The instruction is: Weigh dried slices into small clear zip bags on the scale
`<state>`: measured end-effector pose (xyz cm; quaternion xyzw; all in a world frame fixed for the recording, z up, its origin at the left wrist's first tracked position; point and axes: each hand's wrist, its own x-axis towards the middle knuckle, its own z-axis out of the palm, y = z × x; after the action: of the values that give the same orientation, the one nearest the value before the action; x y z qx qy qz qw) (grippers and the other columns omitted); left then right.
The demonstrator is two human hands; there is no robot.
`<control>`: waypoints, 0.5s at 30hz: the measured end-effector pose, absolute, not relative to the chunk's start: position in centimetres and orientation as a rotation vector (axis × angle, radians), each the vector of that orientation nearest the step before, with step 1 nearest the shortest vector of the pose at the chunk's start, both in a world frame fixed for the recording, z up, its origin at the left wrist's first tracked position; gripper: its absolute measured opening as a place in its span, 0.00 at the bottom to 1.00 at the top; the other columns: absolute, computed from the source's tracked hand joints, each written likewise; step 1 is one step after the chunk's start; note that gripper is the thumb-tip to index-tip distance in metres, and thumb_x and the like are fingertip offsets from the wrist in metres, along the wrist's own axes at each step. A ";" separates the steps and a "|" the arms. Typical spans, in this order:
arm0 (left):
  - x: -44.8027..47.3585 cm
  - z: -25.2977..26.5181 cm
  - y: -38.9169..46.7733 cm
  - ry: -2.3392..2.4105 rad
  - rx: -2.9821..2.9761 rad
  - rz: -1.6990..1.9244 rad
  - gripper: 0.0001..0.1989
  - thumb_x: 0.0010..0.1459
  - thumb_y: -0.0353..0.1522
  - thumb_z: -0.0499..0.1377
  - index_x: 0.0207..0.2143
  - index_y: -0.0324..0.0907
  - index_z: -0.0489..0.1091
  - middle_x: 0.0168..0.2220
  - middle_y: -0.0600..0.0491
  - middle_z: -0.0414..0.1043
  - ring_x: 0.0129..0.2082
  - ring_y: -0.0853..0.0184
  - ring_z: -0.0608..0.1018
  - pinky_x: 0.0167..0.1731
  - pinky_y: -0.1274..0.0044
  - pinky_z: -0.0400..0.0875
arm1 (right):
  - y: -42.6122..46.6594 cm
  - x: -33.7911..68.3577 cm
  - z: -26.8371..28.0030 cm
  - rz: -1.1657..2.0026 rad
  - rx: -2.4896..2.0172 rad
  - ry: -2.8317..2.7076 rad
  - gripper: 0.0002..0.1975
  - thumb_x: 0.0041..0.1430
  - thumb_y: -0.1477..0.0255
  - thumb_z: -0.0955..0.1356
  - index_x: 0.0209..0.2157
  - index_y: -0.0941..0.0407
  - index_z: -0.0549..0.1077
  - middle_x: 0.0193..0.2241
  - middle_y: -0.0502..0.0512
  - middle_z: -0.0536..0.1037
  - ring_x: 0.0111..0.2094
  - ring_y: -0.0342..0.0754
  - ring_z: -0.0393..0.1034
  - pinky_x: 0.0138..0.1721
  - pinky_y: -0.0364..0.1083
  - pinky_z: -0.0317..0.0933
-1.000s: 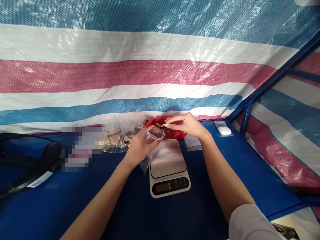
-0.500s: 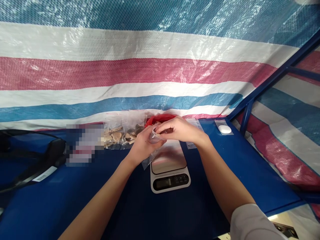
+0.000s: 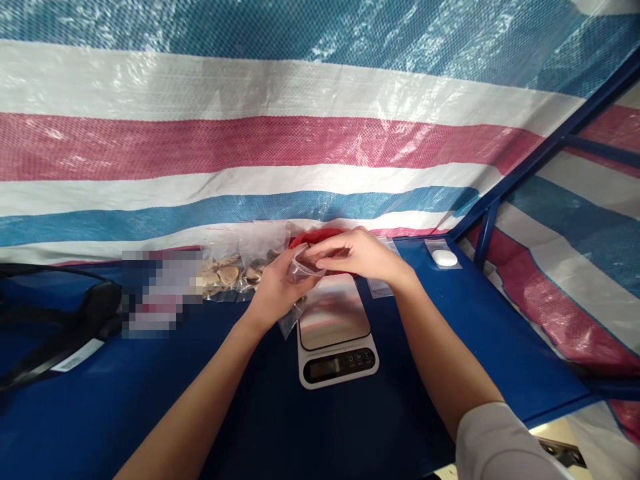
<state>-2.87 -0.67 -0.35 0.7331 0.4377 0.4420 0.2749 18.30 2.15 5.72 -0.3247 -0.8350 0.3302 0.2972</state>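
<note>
My left hand point(image 3: 281, 285) is closed around a small clear plastic bag point(image 3: 289, 321), holding its mouth spread above the left side of a kitchen scale point(image 3: 336, 313). Some small dark bits show low in the bag. The fingertips of my right hand point(image 3: 357, 253) are bent together at the bag's mouth; what they pinch, if anything, is hidden. Behind both hands is a red plastic bag point(image 3: 320, 235), partly covered by them. The scale has a shiny metal plate and a dark display panel.
Left of my hands, two clear bags of dried slices point(image 3: 223, 275) lean at the back of the blue table point(image 3: 450, 373). Flat clear bags point(image 3: 383, 287) lie right of the scale. Farther right is a white oval case point(image 3: 444, 259). Black straps point(image 3: 85, 320) lie at left. Striped sheeting point(image 3: 280, 143) hangs behind.
The mouth of the clear bag is spread wider, and my right fingertips have shifted slightly left at its opening. The view has turned slightly. The scale has stayed in place.
</note>
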 end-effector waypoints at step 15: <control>-4.3 -0.7 0.2 1.241 2.037 1.229 0.24 0.57 0.41 0.67 0.55 0.46 0.74 0.49 0.47 0.81 0.46 0.54 0.82 0.49 0.61 0.79 | 6.6 20.5 0.4 0.449 -1.452 -2.339 0.16 0.66 0.72 0.67 0.52 0.47 0.80 0.53 0.52 0.81 0.53 0.53 0.76 0.56 0.52 0.68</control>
<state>-4.26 0.17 -0.69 0.7392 0.4504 0.4461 0.2273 20.47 6.65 0.37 -0.5125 -0.8256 0.1583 0.1752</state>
